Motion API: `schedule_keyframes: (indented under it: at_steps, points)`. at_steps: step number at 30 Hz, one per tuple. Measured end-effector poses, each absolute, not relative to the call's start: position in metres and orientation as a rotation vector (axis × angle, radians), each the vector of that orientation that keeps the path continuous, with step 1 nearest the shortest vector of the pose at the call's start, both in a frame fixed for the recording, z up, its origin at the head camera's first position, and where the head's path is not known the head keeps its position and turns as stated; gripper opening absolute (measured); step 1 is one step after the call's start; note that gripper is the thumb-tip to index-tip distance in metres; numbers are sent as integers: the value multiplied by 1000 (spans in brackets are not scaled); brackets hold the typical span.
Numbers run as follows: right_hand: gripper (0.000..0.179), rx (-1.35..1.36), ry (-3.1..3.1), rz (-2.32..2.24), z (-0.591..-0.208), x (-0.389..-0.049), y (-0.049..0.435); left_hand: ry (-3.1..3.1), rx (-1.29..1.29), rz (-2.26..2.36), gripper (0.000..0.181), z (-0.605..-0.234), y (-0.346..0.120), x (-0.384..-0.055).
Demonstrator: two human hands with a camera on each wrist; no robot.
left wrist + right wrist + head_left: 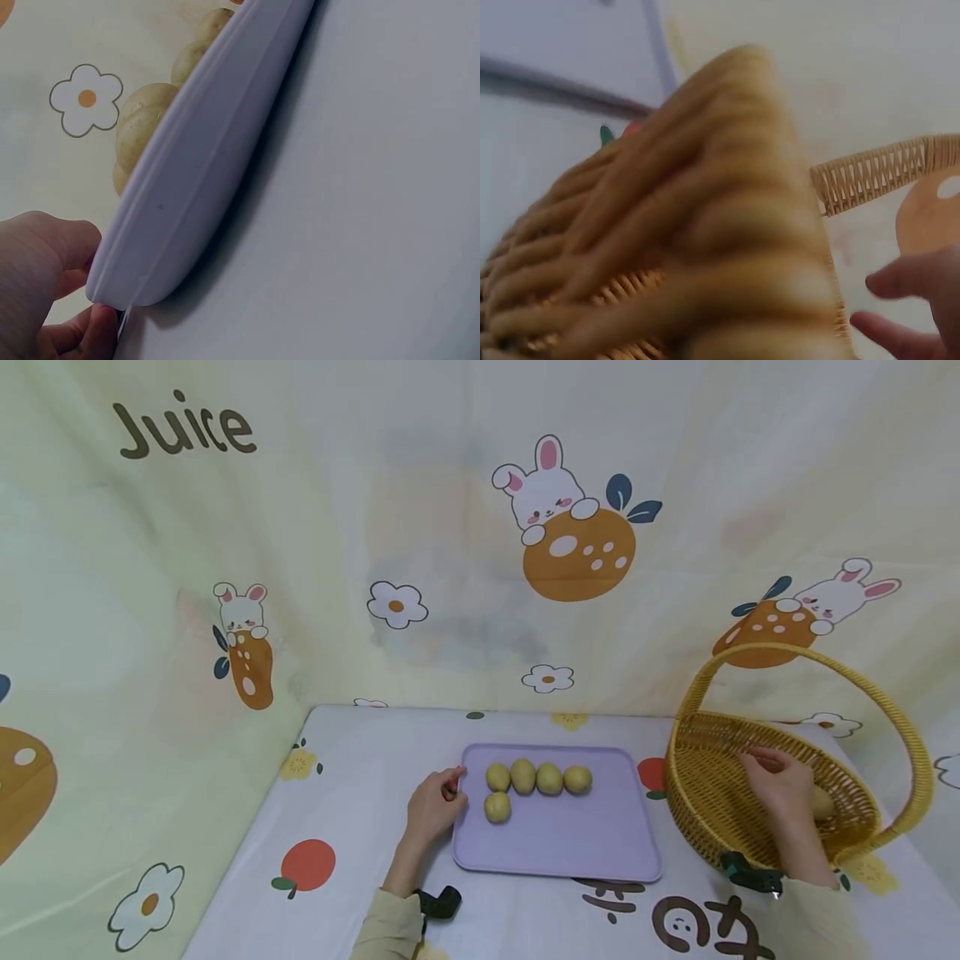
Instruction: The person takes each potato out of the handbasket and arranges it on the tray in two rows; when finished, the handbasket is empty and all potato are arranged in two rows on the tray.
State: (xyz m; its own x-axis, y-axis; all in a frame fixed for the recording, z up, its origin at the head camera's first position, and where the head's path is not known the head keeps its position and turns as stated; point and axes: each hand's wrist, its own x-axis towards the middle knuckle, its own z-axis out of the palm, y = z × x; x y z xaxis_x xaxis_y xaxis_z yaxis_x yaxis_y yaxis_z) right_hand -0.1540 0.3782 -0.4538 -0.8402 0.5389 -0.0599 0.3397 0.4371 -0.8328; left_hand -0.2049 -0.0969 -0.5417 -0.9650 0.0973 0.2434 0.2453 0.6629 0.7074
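A rectangular lavender tray (577,839), lower centre, is pinched by the left hand (435,810), the right hand (782,787) with fingers parted.

So the left wrist cam has a pretty funny angle on this: the left hand (34,262) is down in the bottom left corner, pinching the end of a pale lavender tray (187,172), with fingertips (102,324) tucked in by its lower edge. The tray's side cuts diagonally across the view, tiny dark speck on it, shadow running along beneath. A bunch of yellowish potatoes (139,139) pokes up past the rim, overlapping from here, so I can't tell how many. Behind them there's cream cloth (45,172) with a white flower (87,98), orange middle. Greyish tabletop (375,187) fills the right side.
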Motion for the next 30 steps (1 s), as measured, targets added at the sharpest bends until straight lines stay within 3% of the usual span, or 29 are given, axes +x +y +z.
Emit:
schedule_keyframes:
  at_steps: [18,22,25,28,30]
  points:
    - [46,-706,-2452,1384,-426,-149,408,-2679,-288,-1217,28,-545,-93,-201]
    - [27,-783,-2425,1358,-419,-150,426,-2670,-282,-1212,31,-545,-91,-202]
    - [30,-869,-2424,1323,-421,-152,436,-2670,-281,-1206,36,-544,-93,-203]
    - [52,-929,-2465,1280,-428,-154,440,-2672,-284,-1199,36,-544,-95,-203]
    - [56,-956,-2493,1268,-432,-155,442,-2675,-272,-1202,36,-543,-96,-202]
